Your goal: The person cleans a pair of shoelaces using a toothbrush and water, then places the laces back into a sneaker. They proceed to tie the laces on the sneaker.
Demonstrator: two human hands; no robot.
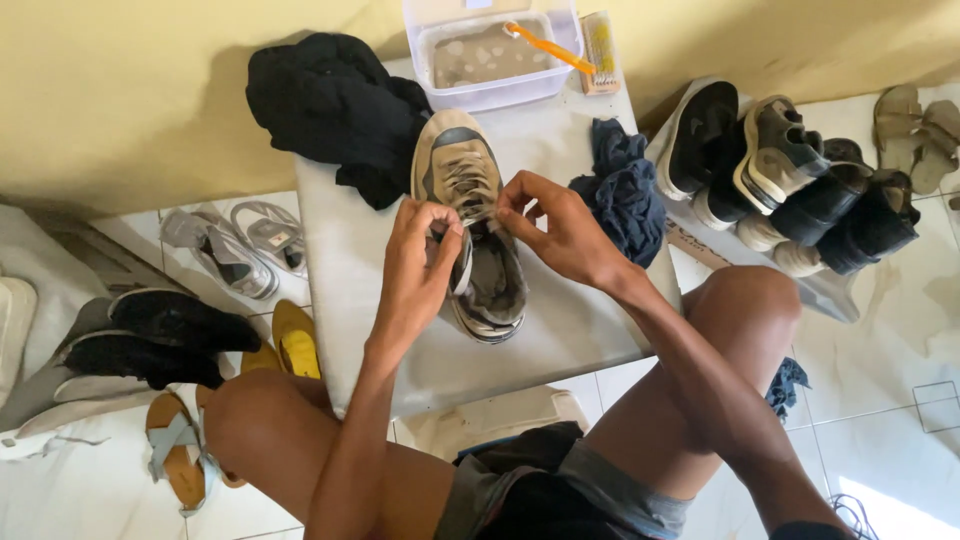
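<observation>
A worn grey and tan sneaker (462, 170) lies on a low white table (560, 330), toe pointing away from me. My left hand (420, 265) pinches the shoelace on the left side of the tongue. Close beside it, my right hand (560, 225) grips the lace on the shoe's right side. Both hands meet over the upper eyelets. The shoe's opening and heel (492, 295) show below my fingers.
A black cloth (330, 100) and a dark blue rag (625, 190) flank the sneaker. A clear tub of soapy water (490, 55) with an orange brush (545, 45) sits at the table's far edge. Several shoes (790, 180) crowd the right; sandals and shoes (160, 340) lie on the left floor.
</observation>
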